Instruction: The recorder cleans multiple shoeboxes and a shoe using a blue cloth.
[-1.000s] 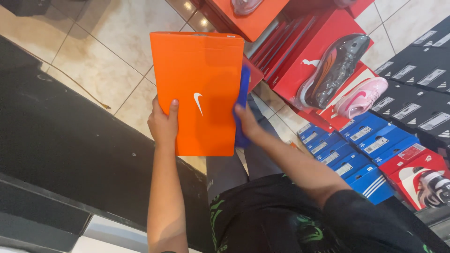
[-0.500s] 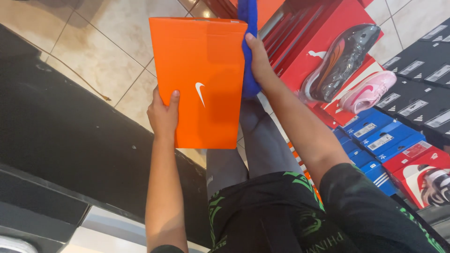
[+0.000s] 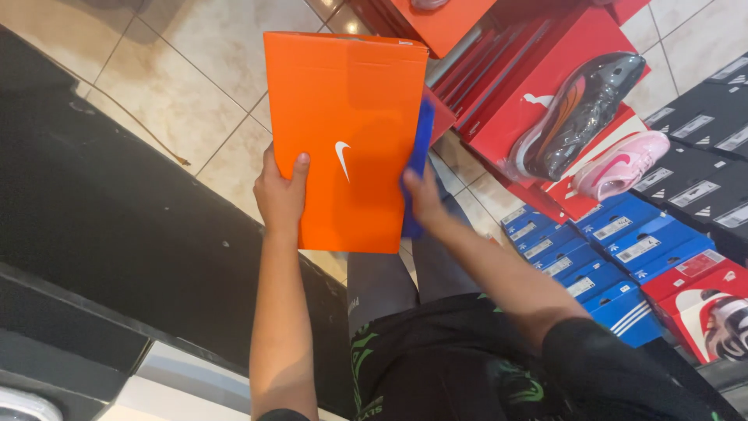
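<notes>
I hold an orange shoe box (image 3: pixel 347 132) upright in front of me, lid side facing me. My left hand (image 3: pixel 280 195) grips its lower left edge, thumb on the front. My right hand (image 3: pixel 425 199) presses a blue cloth (image 3: pixel 417 168) against the box's right side, near the lower half. The cloth is partly hidden behind the box edge.
Red shoe boxes (image 3: pixel 545 86) are stacked at upper right with a dark shoe (image 3: pixel 576 113) and a pink shoe (image 3: pixel 623 164) on them. Blue boxes (image 3: pixel 600 249) and black boxes (image 3: pixel 713 148) lie to the right. A black counter (image 3: pixel 101 234) runs along the left over tiled floor (image 3: pixel 195 86).
My right hand with the blue cloth has slid down the box's right side from near the top to the lower half. The box stays held by my left hand.
</notes>
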